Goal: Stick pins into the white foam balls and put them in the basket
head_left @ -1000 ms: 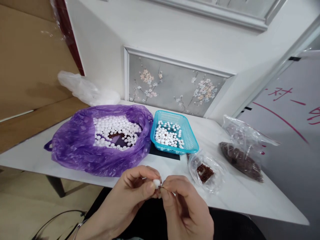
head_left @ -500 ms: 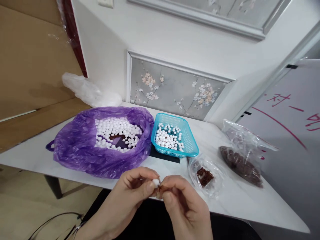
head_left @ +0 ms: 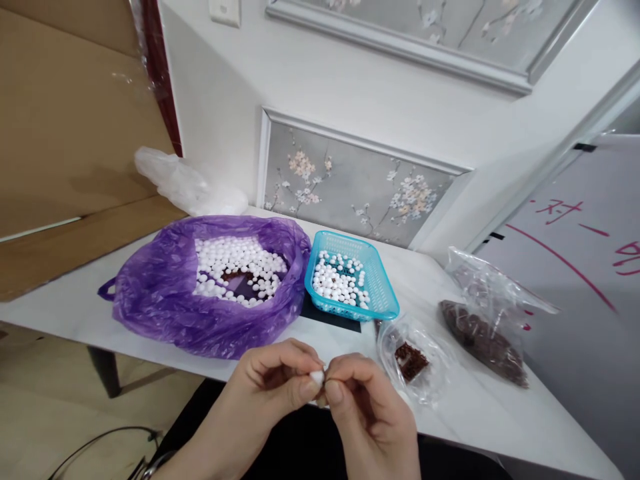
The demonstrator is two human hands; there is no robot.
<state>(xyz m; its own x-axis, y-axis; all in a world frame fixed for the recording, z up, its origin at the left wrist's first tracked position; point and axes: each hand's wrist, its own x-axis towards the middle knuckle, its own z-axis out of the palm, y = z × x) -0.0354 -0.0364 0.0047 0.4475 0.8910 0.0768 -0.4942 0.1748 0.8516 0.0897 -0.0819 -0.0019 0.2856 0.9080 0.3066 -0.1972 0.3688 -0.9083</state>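
Note:
Between thumb and forefinger, my left hand [head_left: 273, 387] pinches a small white ball [head_left: 317, 378]. Right beside it, my right hand [head_left: 367, 407] has thumb and forefinger pressed together at the ball's edge; what they grip is too small to make out. Beyond my hands, a purple plastic bag [head_left: 175, 313] lies open with many white balls [head_left: 235, 250] inside. A blue basket [head_left: 383, 287] next to it holds more white balls. To the right is a clear bag [head_left: 435, 373] with small reddish-brown pieces [head_left: 411, 361].
A zip bag of dark brown material [head_left: 483, 340] lies at the right of the white table [head_left: 500, 407]. A crumpled white plastic bag [head_left: 190, 187] is at the back left. Behind stand a framed flower panel [head_left: 350, 180], a whiteboard [head_left: 590, 267] and cardboard [head_left: 65, 120].
The fingertips of both hands have come closer together around the ball, which is now more covered. The whole view has shifted slightly.

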